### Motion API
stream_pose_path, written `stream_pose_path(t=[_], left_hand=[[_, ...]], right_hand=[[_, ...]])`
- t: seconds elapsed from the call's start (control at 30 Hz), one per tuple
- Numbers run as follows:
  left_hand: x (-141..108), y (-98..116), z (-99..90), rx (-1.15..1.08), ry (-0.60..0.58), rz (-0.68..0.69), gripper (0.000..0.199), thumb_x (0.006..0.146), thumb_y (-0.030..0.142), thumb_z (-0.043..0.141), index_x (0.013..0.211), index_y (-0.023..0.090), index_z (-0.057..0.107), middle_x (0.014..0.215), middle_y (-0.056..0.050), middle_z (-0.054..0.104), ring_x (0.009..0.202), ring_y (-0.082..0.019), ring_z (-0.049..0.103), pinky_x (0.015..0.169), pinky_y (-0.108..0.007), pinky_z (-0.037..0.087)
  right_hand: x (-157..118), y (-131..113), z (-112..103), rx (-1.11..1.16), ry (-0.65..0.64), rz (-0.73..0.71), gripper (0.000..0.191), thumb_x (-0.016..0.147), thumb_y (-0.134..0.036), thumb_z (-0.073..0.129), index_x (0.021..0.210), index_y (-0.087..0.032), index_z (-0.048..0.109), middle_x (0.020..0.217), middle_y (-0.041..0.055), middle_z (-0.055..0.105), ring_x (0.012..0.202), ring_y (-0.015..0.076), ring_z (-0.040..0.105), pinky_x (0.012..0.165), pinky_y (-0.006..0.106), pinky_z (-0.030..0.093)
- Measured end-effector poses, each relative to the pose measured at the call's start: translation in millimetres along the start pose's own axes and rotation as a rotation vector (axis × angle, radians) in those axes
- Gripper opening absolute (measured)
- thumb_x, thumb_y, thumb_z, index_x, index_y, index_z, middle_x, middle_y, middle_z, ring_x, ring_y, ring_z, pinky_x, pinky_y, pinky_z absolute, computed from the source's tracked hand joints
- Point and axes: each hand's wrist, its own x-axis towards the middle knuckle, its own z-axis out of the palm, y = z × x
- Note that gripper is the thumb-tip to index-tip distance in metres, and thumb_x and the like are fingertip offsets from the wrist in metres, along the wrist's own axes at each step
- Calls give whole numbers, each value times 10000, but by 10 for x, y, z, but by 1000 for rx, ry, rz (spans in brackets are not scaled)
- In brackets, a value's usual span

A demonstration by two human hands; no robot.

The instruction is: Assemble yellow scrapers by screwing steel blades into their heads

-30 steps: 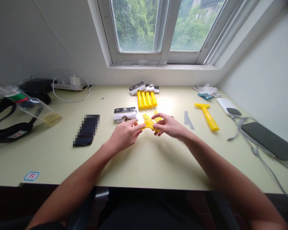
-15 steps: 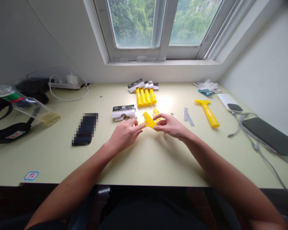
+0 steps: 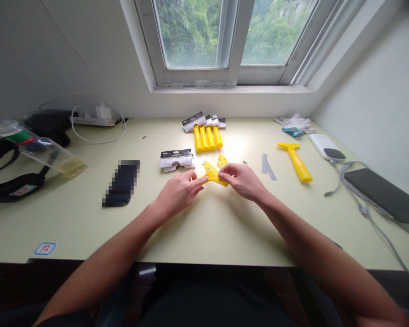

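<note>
A flat yellow scraper head (image 3: 211, 171) with small metal screws in it lies on the table between my hands. My left hand (image 3: 180, 191) grips its left edge, index finger stretched along it and the other fingers curled. At its right side, my right hand (image 3: 241, 180) has its thumb and fingertips pinched together over the surface; anything tiny between them is hidden. Just behind is a second yellow plastic piece (image 3: 222, 160), partly covered by the right hand. Two flat grey blades (image 3: 267, 167) and a small metal screw (image 3: 244, 162) lie to the right.
Black-and-white packaging (image 3: 176, 160) stands behind my left hand. Several yellow handles (image 3: 207, 138) lie farther back. To the right are a yellow scraper handle (image 3: 298, 163), white gloves (image 3: 295, 122), a power bank (image 3: 327, 147) and cables. A phone (image 3: 122, 183) and bottle (image 3: 42, 152) lie left.
My right hand's fingers have drawn together into a pinch and shifted slightly right. The scraper head has turned a little, and more of the yellow piece behind shows. My left hand barely moved.
</note>
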Motion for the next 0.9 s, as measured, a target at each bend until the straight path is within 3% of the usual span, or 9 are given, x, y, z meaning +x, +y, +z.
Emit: stream_pose_path(t=[0.17,0.27,0.43,0.53,0.6,0.67,0.77,0.83,0.9], left_hand=[[-9,17,7,29,-25,26,336,940,244,559,1266,301,612,919,-28,586,705,-122,527,617,-239,400],[-10,29,4,26,-42,36,323,945,257,552,1258,306,618,929,-32,587,731,-130,534,631,-246,397],[-14,30,56,13,-38,55,324,947,268,549,1260,320,613,946,-28,598,699,-123,516,614,-244,375],[-15,23,87,7,-30,67,318,940,265,560,1247,319,622,935,-25,597,696,-123,514,613,-246,373],[-15,23,93,3,-23,71,315,938,263,563,1241,317,625,939,-25,597,703,-124,520,618,-248,379],[-15,27,92,-4,-15,79,314,939,264,563,1242,318,625,945,-25,597,715,-125,526,626,-249,386],[-17,36,94,-9,18,97,315,943,264,561,1247,317,625,931,-24,598,713,-123,518,628,-246,381],[-21,41,102,4,39,107,312,943,264,559,1242,313,632,910,-22,596,698,-122,503,620,-248,369],[-24,47,109,18,57,116,305,944,265,555,1234,309,638,897,-20,594,685,-122,490,614,-252,360]], right_hand=[[77,131,-202,-254,224,-29,184,901,-323,547,898,-188,671,865,47,735,757,166,655,709,291,460],[155,281,-389,-465,338,34,179,896,-300,545,928,-188,681,910,72,737,795,203,656,723,322,453],[219,459,-471,-592,215,148,228,866,-176,501,971,-171,703,1006,110,739,910,250,665,773,348,456],[209,452,-455,-587,214,146,305,888,-157,441,1069,-162,687,1056,133,731,970,263,662,815,368,458],[186,393,-435,-499,267,106,321,919,-182,402,1097,-160,669,1056,135,727,972,252,662,832,376,464],[152,301,-384,-267,288,30,288,941,-237,404,1057,-163,657,1011,117,728,920,221,671,807,355,485],[86,156,-233,120,117,-45,232,930,-348,490,1031,-180,615,975,87,722,861,183,675,763,320,515],[48,97,-120,241,-19,-48,249,900,-382,556,1059,-192,588,1026,90,712,899,184,673,776,321,522],[28,81,-38,292,-73,-28,284,873,-384,601,1087,-201,565,1064,95,697,925,187,664,761,316,521]])
